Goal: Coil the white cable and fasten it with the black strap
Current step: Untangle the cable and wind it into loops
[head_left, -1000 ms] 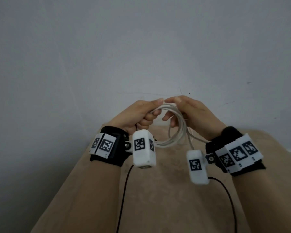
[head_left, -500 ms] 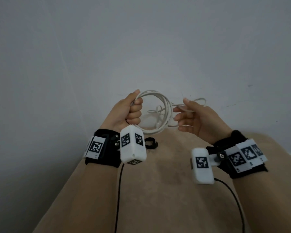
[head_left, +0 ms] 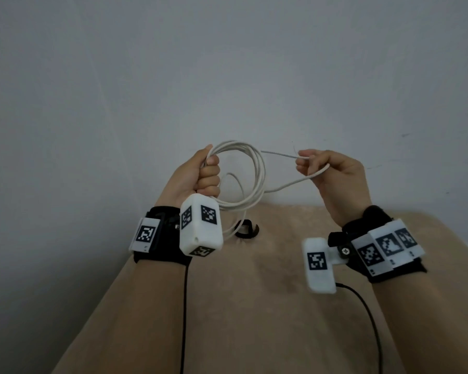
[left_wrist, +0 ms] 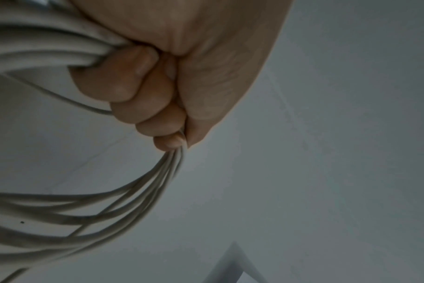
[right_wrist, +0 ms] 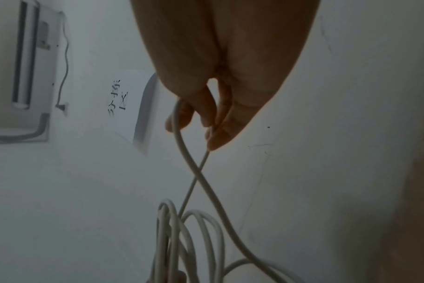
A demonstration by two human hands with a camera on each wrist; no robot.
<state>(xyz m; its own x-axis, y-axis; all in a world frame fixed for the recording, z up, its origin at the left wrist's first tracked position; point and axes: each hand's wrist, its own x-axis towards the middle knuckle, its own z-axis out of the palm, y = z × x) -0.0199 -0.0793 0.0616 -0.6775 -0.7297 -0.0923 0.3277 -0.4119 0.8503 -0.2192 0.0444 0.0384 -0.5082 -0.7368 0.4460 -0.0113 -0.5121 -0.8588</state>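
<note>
The white cable [head_left: 257, 174] hangs in several loops in the air before a grey wall. My left hand [head_left: 200, 176] is a fist round the left side of the coil; in the left wrist view the strands [left_wrist: 138, 197] fan out below the curled fingers [left_wrist: 143, 99]. To the right, my right hand [head_left: 322, 168] pinches a free length of the cable [right_wrist: 194, 166] and holds it out from the coil. The black strap [head_left: 246, 230] lies curled on the beige surface below the coil, partly behind the left wrist camera.
A beige cloth surface [head_left: 254, 306] runs from the wall toward me. Black wires [head_left: 185, 306] trail from both wrist cameras along my forearms. In the right wrist view a paper note [right_wrist: 131, 107] and a wall unit [right_wrist: 27, 57] hang on the wall.
Both hands rose and moved apart. The right hand, which was at the coil a second ago, has drawn a free length of cable out to the right. The strap came into view.
</note>
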